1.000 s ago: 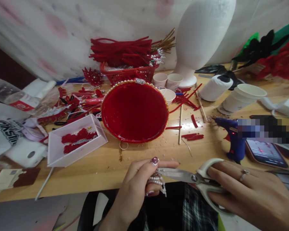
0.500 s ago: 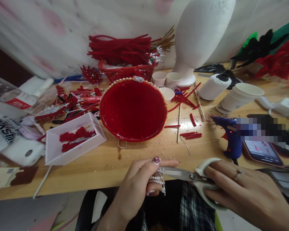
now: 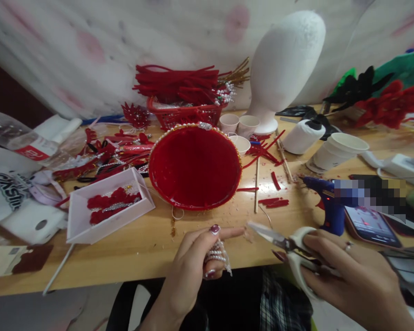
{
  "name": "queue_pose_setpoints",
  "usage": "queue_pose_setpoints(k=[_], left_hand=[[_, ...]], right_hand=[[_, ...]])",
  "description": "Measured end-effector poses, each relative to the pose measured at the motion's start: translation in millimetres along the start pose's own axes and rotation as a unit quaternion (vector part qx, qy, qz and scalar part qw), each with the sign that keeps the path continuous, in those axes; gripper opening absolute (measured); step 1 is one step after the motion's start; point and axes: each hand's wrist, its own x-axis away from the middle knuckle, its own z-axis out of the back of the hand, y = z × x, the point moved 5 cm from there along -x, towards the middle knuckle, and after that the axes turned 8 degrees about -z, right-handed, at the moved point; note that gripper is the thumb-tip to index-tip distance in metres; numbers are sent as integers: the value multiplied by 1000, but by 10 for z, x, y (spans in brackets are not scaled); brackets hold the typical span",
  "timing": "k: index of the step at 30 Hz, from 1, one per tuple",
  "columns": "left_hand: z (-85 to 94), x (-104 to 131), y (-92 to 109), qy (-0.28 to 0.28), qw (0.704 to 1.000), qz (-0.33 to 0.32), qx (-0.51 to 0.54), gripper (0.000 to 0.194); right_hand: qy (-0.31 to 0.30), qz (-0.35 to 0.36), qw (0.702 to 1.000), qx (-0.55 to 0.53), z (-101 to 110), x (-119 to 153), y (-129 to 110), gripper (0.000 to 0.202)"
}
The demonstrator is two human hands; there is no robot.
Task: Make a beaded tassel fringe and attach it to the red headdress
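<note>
My left hand (image 3: 195, 257) is closed around a bunched string of white pearl beads (image 3: 216, 253), with the index finger stretched out to the right. A bit of clear film or tape hangs from the beads. In my right hand (image 3: 352, 262) is a pair of scissors (image 3: 298, 248) with pale handles, fingers through the loops. The blades point left and lie a little apart from my left fingertip. Beyond the hands a round red velvet piece (image 3: 195, 168), edged with beads and gold trim, rests on the table (image 3: 124, 262).
A white box (image 3: 106, 207) with red pieces sits left. Behind are a red basket (image 3: 188, 115) of red stems, paper cups (image 3: 249, 124) and a white foam head (image 3: 286, 64). A blue glue gun (image 3: 331, 202) and a phone (image 3: 370, 225) lie right.
The scissors have moved right, away from the beads in my left hand. My left hand has shifted slightly left, still holding the beads. The camera view has tilted up a little.
</note>
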Motion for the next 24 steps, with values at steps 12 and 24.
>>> queue_pose_setpoints(k=[12,24], left_hand=[[172,-4,172,57,996,-68,31,45],[299,3,142,75,993,-77,53,41]], right_hand=[[-110,-103,989,7,-393,-54,135,17],[-184,-267,945,-29,-319,-53,222,16]])
